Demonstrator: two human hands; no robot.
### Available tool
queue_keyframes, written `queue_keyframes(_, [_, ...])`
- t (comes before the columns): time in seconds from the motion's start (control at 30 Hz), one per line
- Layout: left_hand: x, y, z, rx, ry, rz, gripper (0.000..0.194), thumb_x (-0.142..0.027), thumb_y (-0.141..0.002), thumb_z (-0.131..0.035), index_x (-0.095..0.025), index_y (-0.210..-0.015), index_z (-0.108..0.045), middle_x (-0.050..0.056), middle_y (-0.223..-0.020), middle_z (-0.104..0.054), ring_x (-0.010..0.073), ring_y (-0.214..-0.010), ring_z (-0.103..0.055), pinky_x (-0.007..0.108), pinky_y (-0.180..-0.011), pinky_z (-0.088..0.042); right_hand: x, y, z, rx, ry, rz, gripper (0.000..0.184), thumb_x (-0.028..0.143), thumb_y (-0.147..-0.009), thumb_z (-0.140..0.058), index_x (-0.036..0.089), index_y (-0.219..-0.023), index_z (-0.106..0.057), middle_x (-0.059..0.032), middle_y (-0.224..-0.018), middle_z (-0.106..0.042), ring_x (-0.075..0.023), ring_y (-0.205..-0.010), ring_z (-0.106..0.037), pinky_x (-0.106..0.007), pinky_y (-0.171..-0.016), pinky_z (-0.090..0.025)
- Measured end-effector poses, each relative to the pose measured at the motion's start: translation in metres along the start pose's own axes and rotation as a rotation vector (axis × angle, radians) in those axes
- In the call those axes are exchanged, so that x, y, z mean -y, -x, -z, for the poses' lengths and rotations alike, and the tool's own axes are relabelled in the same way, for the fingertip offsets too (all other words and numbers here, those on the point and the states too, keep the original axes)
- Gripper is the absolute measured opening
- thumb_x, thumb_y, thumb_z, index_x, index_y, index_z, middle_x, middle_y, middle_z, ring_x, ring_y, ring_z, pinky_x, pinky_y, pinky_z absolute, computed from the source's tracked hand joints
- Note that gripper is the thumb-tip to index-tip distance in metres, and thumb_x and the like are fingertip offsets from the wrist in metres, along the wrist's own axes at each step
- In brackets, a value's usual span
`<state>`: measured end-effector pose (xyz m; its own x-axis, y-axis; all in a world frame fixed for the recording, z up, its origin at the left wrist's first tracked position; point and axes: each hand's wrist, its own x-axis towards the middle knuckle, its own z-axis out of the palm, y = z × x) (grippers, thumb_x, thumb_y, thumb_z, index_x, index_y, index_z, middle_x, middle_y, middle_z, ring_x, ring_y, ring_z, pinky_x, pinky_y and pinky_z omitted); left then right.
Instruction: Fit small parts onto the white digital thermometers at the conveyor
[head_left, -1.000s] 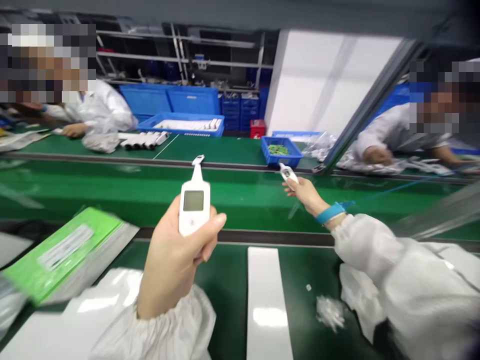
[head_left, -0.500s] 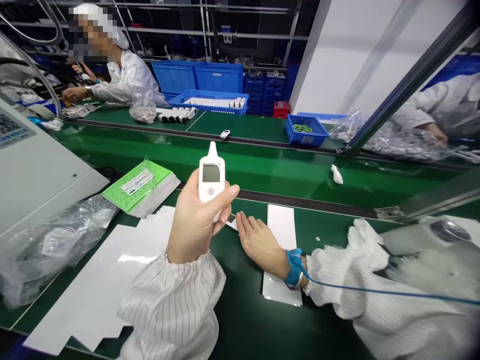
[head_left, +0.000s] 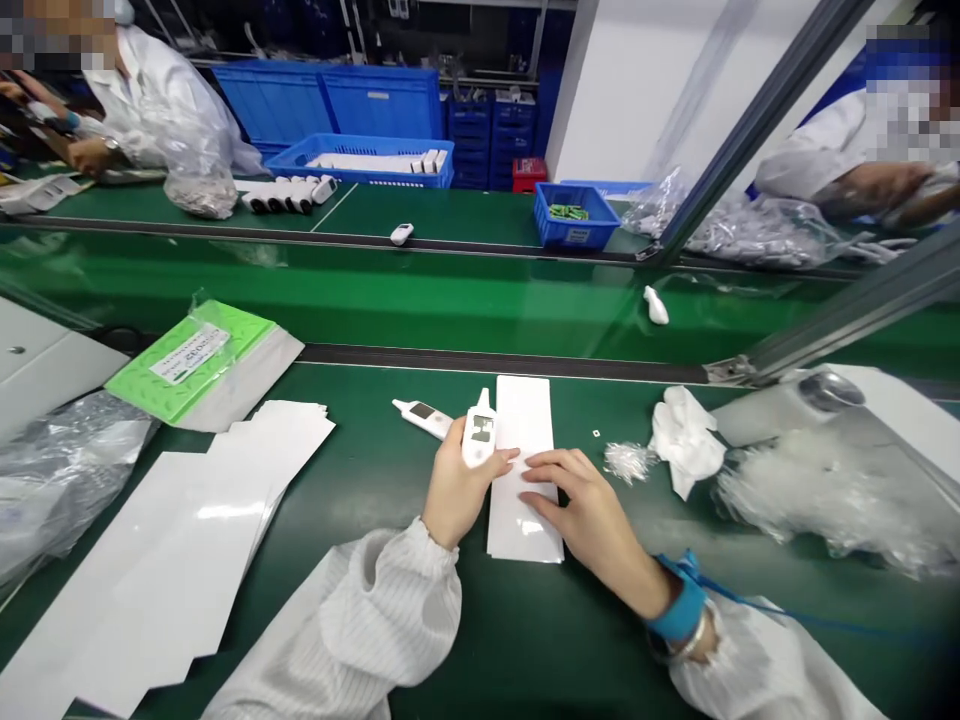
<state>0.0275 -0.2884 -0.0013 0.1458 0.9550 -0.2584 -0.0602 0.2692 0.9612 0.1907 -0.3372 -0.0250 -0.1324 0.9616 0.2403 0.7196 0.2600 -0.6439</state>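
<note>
My left hand (head_left: 455,483) is closed around a white handheld thermometer (head_left: 479,430) with a small screen, held upright just above the green table. My right hand (head_left: 577,500) lies open and flat on a long white strip (head_left: 525,420) in front of me, fingers pointing left toward the thermometer. A second white thermometer (head_left: 421,417) lies on the table just left of my left hand. A blue wrist strap (head_left: 679,600) with a cord circles my right wrist.
White sheets (head_left: 187,540) spread at the left beside a green packet (head_left: 187,355) and clear bags (head_left: 60,470). A white cloth (head_left: 684,440) lies at the right. Another thermometer (head_left: 655,305) rides the green conveyor. Other people work across it, near blue bins (head_left: 570,215).
My left hand has lowered the thermometer from chest height to the table. My right hand has slid right, now resting flat on the white strip. The view has tilted downward.
</note>
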Motion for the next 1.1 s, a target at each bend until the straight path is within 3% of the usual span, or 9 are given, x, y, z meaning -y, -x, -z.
queue_keyframes(0.17, [0.011,-0.005,-0.006,-0.033,-0.156,-0.070,0.035,-0.026,-0.075,-0.074,-0.018,-0.104,-0.056,0.002,-0.096,-0.064,0.0189,-0.091,-0.062,0.030,-0.078,-0.049,-0.002,0.004,-0.012,-0.074,-0.089,0.025,0.011,0.013,-0.085,-0.066,0.023,-0.089,-0.069,-0.0038,-0.097,-0.070,-0.0222,-0.092,-0.061,-0.041,-0.080,-0.051])
queue_keyframes(0.4, [0.011,-0.003,-0.009,-0.068,-0.123,-0.029,0.038,-0.025,-0.075,-0.074,-0.018,-0.108,-0.056,0.002,-0.095,-0.067,0.0176,-0.082,-0.065,0.029,-0.073,-0.050,-0.001,0.002,-0.013,-0.074,-0.132,-0.015,0.014,0.009,-0.085,-0.064,0.022,-0.083,-0.066,-0.0016,-0.094,-0.071,-0.0200,-0.089,-0.061,-0.040,-0.080,-0.048])
queue_keyframes(0.57, [0.010,-0.003,-0.009,-0.063,-0.095,0.000,0.041,-0.025,-0.074,-0.075,-0.018,-0.108,-0.054,0.003,-0.094,-0.068,0.0207,-0.087,-0.068,0.033,-0.079,-0.052,0.006,-0.003,-0.011,-0.019,-0.064,-0.042,0.017,0.004,-0.078,-0.063,0.020,-0.075,-0.058,-0.0010,-0.089,-0.068,-0.0202,-0.085,-0.060,-0.037,-0.074,-0.044])
queue_keyframes(0.67, [0.010,-0.002,-0.009,-0.074,-0.122,-0.004,0.037,-0.026,-0.074,-0.075,-0.018,-0.104,-0.055,0.002,-0.088,-0.069,0.0213,-0.086,-0.069,0.033,-0.078,-0.052,0.015,-0.001,-0.005,0.034,-0.061,0.023,0.020,0.001,-0.073,-0.059,0.020,-0.074,-0.054,-0.0002,-0.085,-0.067,-0.0191,-0.083,-0.059,-0.034,-0.072,-0.043])
queue_keyframes(0.93, [0.006,0.000,-0.011,-0.034,-0.047,0.045,0.036,-0.025,-0.076,-0.072,-0.019,-0.107,-0.052,0.004,-0.093,-0.070,0.0229,-0.092,-0.070,0.033,-0.079,-0.053,0.019,-0.001,-0.001,0.195,0.021,-0.028,0.014,0.014,-0.084,-0.065,0.020,-0.092,-0.056,-0.0026,-0.084,-0.068,-0.0215,-0.077,-0.063,-0.037,-0.070,-0.050])
queue_keyframes(1.1, [0.001,-0.004,-0.008,-0.010,-0.055,0.034,0.037,-0.026,-0.074,-0.074,-0.018,-0.103,-0.053,0.000,-0.084,-0.065,0.0206,-0.085,-0.069,0.030,-0.073,-0.053,0.036,-0.018,0.024,0.210,-0.280,-0.021,0.011,0.014,-0.087,-0.063,0.023,-0.081,-0.061,0.0012,-0.082,-0.067,-0.0158,-0.077,-0.064,-0.028,-0.068,-0.051])
